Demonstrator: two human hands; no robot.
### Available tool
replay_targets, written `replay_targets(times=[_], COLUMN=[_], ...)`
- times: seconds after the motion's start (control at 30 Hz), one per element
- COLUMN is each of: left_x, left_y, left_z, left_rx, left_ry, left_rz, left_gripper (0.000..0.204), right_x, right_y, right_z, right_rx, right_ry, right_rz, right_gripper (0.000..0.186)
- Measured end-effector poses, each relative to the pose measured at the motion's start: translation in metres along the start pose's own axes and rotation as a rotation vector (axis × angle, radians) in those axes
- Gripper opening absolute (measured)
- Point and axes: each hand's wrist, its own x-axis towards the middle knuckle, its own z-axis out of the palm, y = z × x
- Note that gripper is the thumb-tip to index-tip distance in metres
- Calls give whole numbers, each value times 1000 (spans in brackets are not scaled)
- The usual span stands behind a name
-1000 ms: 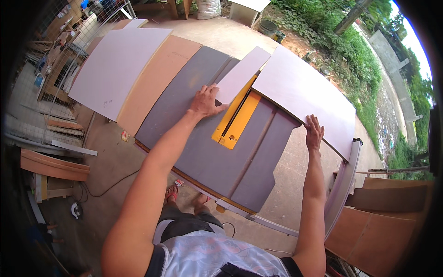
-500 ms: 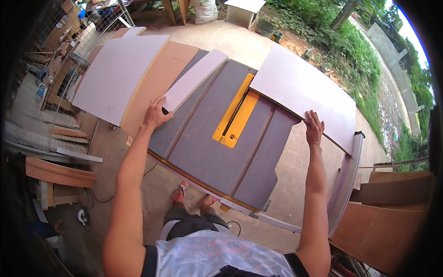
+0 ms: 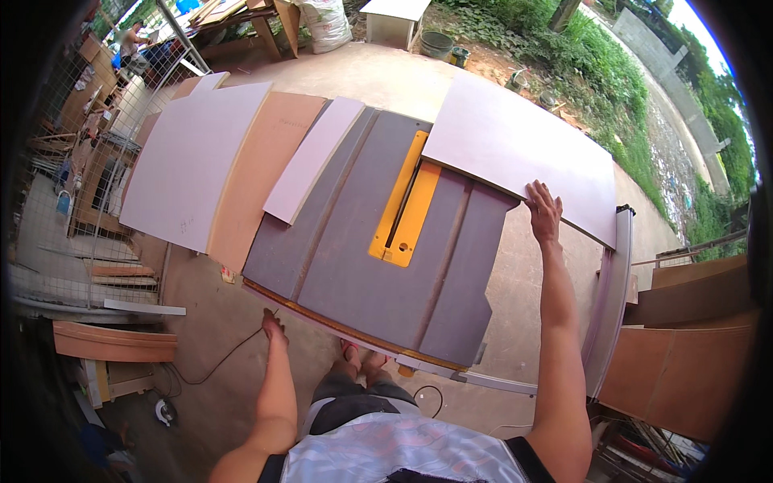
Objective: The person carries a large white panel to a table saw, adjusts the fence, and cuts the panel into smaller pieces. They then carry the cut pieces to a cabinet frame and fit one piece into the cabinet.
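A large white board (image 3: 523, 153) lies across the far right of the table saw (image 3: 362, 233), beside its yellow insert plate (image 3: 394, 233). My right hand (image 3: 545, 212) grips the board's near edge, fingers over its top face; the thumb's hold is hard to make out. My left hand (image 3: 274, 326) hangs free just off the saw's near left edge, fingers loosely apart and holding nothing. A narrow white strip of board (image 3: 316, 161) lies on the left part of the saw top, away from both hands.
A white panel (image 3: 193, 161) and a brown sheet (image 3: 270, 161) lie left of the saw. A metal rail (image 3: 605, 306) runs along the right. A cord (image 3: 213, 372) and a circular saw (image 3: 165, 413) are on the floor at left. A person (image 3: 131, 48) is beyond the mesh fence.
My left hand has let go of the narrow white strip and dropped back past the saw's near edge. The strip now lies flatter on the saw top. My right hand stays at the board's edge.
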Motion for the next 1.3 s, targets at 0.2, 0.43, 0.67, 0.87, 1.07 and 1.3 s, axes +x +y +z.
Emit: replay_targets(times=[0.2, 0.43, 0.67, 0.87, 1.07, 1.3], left_x=[34, 51, 41, -8, -71, -187], left_y=[-82, -67, -45, -35, -41, 36], left_z=[68, 81, 19, -65, -129, -125], left_rx=[80, 488, 150, 529, 407, 412], left_ry=[-804, -908, -730, -531, -331, -491], left_rz=[119, 574, -178, -194, -149, 52], left_gripper=[67, 65, 56, 53, 49, 43], right_x=[2, 1, 1, 3, 35, 37], right_y=[-1, -6, -13, -16, -7, -4], right_z=[-3, -4, -14, -16, -19, -20], right_rx=[11, -14, -38, -165, -166, -144], right_ry=[-65, -102, -143, -95, 174, 100], right_rz=[68, 97, 89, 29, -120, -90], right_gripper=[44, 44, 55, 62, 36, 32])
